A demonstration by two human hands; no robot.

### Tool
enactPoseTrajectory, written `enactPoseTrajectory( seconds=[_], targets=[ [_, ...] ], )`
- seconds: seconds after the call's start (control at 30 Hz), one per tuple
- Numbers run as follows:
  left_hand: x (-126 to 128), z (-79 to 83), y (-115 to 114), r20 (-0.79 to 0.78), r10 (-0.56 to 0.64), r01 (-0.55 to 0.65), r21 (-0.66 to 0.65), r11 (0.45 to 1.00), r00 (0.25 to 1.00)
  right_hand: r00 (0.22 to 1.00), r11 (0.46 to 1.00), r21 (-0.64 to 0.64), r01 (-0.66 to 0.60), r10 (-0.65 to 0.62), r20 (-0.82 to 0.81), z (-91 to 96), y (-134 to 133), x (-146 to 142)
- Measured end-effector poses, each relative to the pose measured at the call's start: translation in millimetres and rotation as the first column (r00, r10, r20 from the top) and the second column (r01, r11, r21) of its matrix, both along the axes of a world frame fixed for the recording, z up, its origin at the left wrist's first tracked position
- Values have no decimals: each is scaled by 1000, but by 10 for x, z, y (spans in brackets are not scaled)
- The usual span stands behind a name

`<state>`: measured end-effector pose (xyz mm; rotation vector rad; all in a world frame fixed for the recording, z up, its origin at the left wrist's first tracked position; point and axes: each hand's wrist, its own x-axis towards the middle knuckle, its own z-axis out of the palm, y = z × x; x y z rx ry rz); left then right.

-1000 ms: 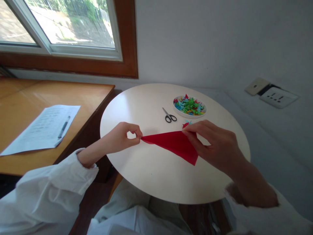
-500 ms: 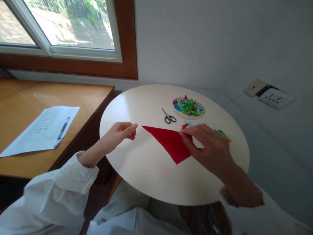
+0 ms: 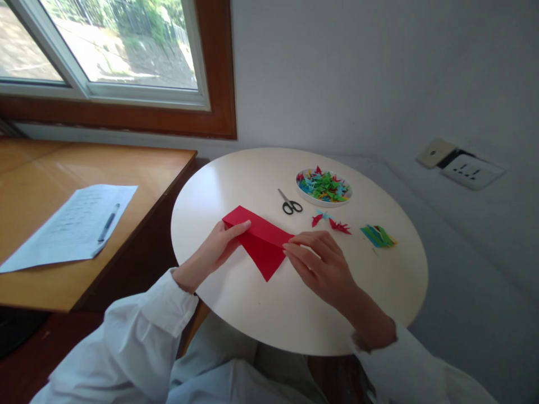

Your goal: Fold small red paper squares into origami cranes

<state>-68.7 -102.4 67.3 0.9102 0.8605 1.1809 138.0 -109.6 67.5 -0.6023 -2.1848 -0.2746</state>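
A sheet of red paper (image 3: 263,247) is held up over the round white table (image 3: 303,314), with a folded band along its upper edge and one corner pointing down. My left hand (image 3: 221,244) grips its left end, thumb on top of the band and fingers behind. At the right end, my right hand (image 3: 322,261) pinches the paper between thumb and fingertips. Just beyond my right hand lie small folded red paper pieces (image 3: 339,226) and a light blue one (image 3: 324,215). Black-handled scissors (image 3: 290,203) rest behind the red sheet.
A white dish (image 3: 324,188) full of colourful folded paper stands at the back. Flat green, blue and yellow paper pieces (image 3: 379,235) lie at the right. On the wooden desk (image 3: 168,168) to the left are written sheets (image 3: 80,219) and a pen (image 3: 108,223).
My left hand has moved right and taken hold of the paper's left end. The red sheet has shifted left, now showing a folded band. My right hand has moved left with it.
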Motion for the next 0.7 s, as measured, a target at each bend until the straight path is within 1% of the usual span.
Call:
enactPoseTrajectory(
  seconds=[0.1,0.17,0.2,0.3,0.43,0.5,0.57,0.63,0.7],
  targets=[
    [-7,-16,4,-5,29,-29,23,999,1000,997,994,-103,21,-28,-69,-57,11,-24],
    [-6,-10,1,3,46,-46,19,999,999,988,974,-221,39,-71,-139,-103,20,-32],
    [-6,-6,-2,20,57,-57,10,998,998,980,954,-295,44,-98,-171,-128,28,-30],
    [-10,-2,-5,116,89,-84,-50,995,989,956,859,-512,26,-171,-238,-220,75,1],
    [-12,-24,3,239,114,-77,-160,984,964,948,731,-682,-22,-202,-248,-351,174,67],
    [-4,-44,5,285,127,-71,-200,977,950,949,672,-740,-35,-211,-236,-402,212,87],
    [8,-69,2,315,134,-63,-227,972,940,953,634,-772,-46,-205,-225,-433,232,94],
    [17,-96,-3,322,141,-66,-234,970,936,960,606,-792,-71,-173,-219,-443,237,95],
    [18,-122,-5,316,144,-72,-229,971,938,967,557,-820,-131,-112,-230,-435,235,98]
  ],
)
